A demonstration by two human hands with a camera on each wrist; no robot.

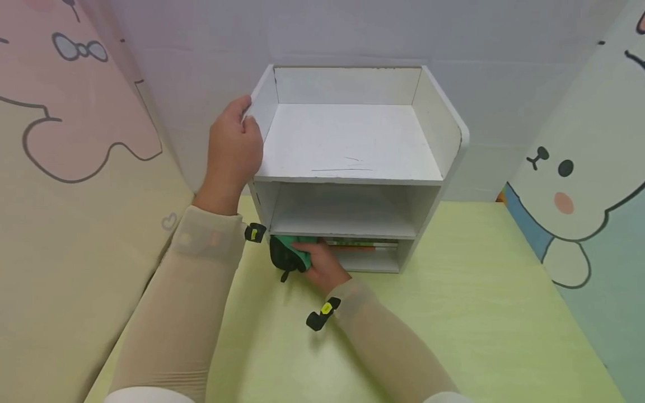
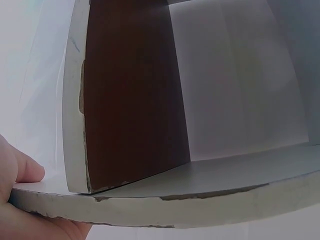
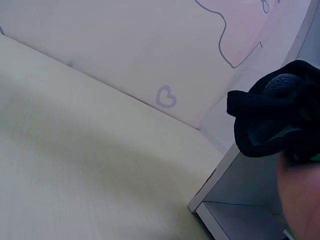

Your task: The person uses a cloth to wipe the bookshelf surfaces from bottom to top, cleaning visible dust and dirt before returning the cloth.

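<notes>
white shelf unit [image 1: 347, 145] stands at centre frame in the head view, on a pale green table [image 1: 478, 313], backed against a white wall. three levels noted: an open top tray with raised side and back walls, a middle compartment, and a low bottom compartment.

top tray: nothing in it; faint scuff lines on its floor. middle compartment: nothing visible inside. bottom compartment: a flat stack of what appear to be books or folders [image 1: 363, 244], lying at centre; exact nature cannot be told.

left hand [image 1: 233, 151], left of centre frame, grips the left side wall of the top tray, thumb over the upper edge, fingers curled round the outer face. left wrist view shows a fingertip [image 2: 22, 167] pressed against the chipped board edge of the shelf unit [image 2: 150, 205].

right hand [image 1: 322, 264], lower centre, sits at the mouth of the bottom compartment, left end. its fingers are curled round a green and black cloth [image 1: 286, 254], bunched against the unit's lower left corner and resting at table level. right wrist view shows the black part of the cloth [image 3: 275, 112] at the right edge, above the hand [image 3: 300, 195].

cartoon-printed panels [image 1: 65, 112] at frame left and right.
</notes>
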